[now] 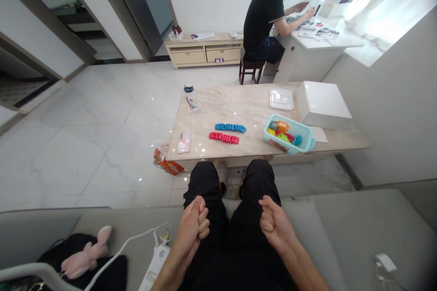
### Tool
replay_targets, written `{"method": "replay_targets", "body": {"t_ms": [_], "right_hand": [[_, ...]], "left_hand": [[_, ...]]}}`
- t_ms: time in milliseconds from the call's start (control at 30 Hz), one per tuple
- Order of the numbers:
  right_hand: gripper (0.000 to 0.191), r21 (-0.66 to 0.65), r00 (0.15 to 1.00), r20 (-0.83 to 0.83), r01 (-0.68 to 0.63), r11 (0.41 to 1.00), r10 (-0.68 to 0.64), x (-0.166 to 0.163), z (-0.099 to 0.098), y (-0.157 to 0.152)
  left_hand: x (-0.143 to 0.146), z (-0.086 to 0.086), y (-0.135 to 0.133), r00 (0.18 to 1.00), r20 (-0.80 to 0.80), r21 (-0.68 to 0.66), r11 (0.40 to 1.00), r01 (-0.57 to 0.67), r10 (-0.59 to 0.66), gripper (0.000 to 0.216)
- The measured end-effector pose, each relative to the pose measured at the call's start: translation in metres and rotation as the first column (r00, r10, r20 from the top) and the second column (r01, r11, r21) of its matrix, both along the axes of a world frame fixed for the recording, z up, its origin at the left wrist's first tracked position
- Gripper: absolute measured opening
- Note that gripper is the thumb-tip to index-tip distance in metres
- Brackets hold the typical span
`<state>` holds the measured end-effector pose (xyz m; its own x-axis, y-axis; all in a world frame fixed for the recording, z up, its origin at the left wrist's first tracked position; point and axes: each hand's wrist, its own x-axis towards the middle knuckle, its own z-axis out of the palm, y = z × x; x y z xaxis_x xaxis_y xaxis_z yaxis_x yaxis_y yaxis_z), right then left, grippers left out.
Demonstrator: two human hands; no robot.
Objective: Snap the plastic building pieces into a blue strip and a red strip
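Note:
Above my left thigh, my left hand (195, 222) is curled into a fist with the thumb on top, and nothing shows in it. My right hand (273, 222) is closed the same way over my right thigh. Both hands are apart from the table. On the table lie a blue strip of linked toy pieces (230, 127) and a red strip of linked toy pieces (224, 137), side by side. To their right stands a light-blue plastic basket (285, 146) holding several coloured pieces, among them an orange one (282, 127).
The marble-topped table (252, 104) also bears a bottle (191, 97), a pink card pack (184, 142), a clear plastic box (281, 99) and a white box (324, 103). Beyond it a person (262, 16) sits working at a counter. A pink plush toy (83, 257) lies on the sofa.

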<state>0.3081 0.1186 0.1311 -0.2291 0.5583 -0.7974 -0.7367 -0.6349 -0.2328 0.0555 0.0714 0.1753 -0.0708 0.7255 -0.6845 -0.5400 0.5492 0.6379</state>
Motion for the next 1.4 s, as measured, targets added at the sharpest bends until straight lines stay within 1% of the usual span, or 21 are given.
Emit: {"method": "replay_targets", "body": {"t_ms": [100,200,267,367,567,633,733,800,900,933,1000,1100,1200,1300,1400], "right_hand": [[0.060,-0.019,1.000,-0.002,-0.028,0.999,0.027,-0.009,-0.001,-0.008],[0.061,0.001,0.999,-0.034,0.003,1.000,-0.003,-0.015,0.001,-0.015],[0.062,0.018,0.999,-0.049,0.023,1.000,-0.022,-0.016,0.002,-0.018],[0.061,0.038,0.999,-0.039,0.010,0.999,-0.009,-0.011,0.004,-0.017],[0.060,0.072,1.000,0.009,-0.007,0.997,0.006,0.005,0.009,-0.014],[0.061,0.091,0.999,0.046,-0.004,0.996,0.000,0.006,0.011,-0.014],[0.063,0.105,0.989,0.139,0.029,0.994,-0.044,0.006,0.011,-0.013],[0.056,0.099,0.977,0.204,0.040,0.994,-0.059,0.006,0.009,-0.011],[0.044,0.078,0.968,0.249,-0.001,0.997,-0.019,0.008,0.008,-0.011],[0.043,0.069,0.969,0.248,-0.015,0.997,-0.003,0.009,0.009,-0.012],[0.047,0.052,0.977,0.211,-0.042,0.998,0.030,0.009,0.012,-0.014],[0.063,0.060,0.992,0.110,-0.071,0.996,0.064,0.008,0.019,-0.018],[0.075,0.096,0.996,0.022,-0.084,0.992,0.082,0.010,0.026,-0.019],[0.072,0.116,0.997,-0.016,-0.072,0.991,0.075,0.016,0.029,-0.019],[0.069,0.138,0.998,-0.027,-0.050,0.989,0.054,0.019,0.024,-0.018]], "left_hand": [[-0.001,0.002,-0.001,1.000,-0.010,-0.017,1.000,-0.011,0.011,0.076],[-0.006,0.006,-0.004,1.000,-0.008,-0.020,0.999,-0.030,0.030,0.071],[-0.011,0.008,-0.005,0.999,0.007,-0.020,0.999,-0.043,0.044,0.068],[-0.016,0.007,-0.006,0.997,0.046,-0.024,0.998,-0.063,0.064,0.068],[-0.018,0.008,-0.007,0.992,0.105,-0.018,0.997,-0.073,0.075,0.074],[-0.020,0.008,-0.009,0.991,0.109,-0.008,0.997,-0.076,0.076,0.069],[-0.028,0.004,-0.014,0.988,0.128,-0.024,0.996,-0.085,0.087,0.060],[-0.035,0.000,-0.018,0.980,0.128,-0.048,0.988,-0.145,0.150,0.056],[-0.043,-0.004,-0.023,0.943,0.122,-0.013,0.950,-0.311,0.310,0.047],[-0.045,-0.003,-0.025,0.927,0.141,0.012,0.936,-0.353,0.348,0.043],[-0.047,-0.001,-0.026,0.900,0.214,0.054,0.915,-0.399,0.380,0.039],[-0.045,0.001,-0.026,0.876,0.329,0.061,0.918,-0.391,0.352,0.040],[-0.040,-0.002,-0.026,0.881,0.369,0.062,0.938,-0.340,0.295,0.047],[-0.036,-0.008,-0.031,0.890,0.385,0.077,0.953,-0.294,0.244,0.049],[-0.035,-0.015,-0.034,0.872,0.432,0.056,0.959,-0.278,0.228,0.048]]}}
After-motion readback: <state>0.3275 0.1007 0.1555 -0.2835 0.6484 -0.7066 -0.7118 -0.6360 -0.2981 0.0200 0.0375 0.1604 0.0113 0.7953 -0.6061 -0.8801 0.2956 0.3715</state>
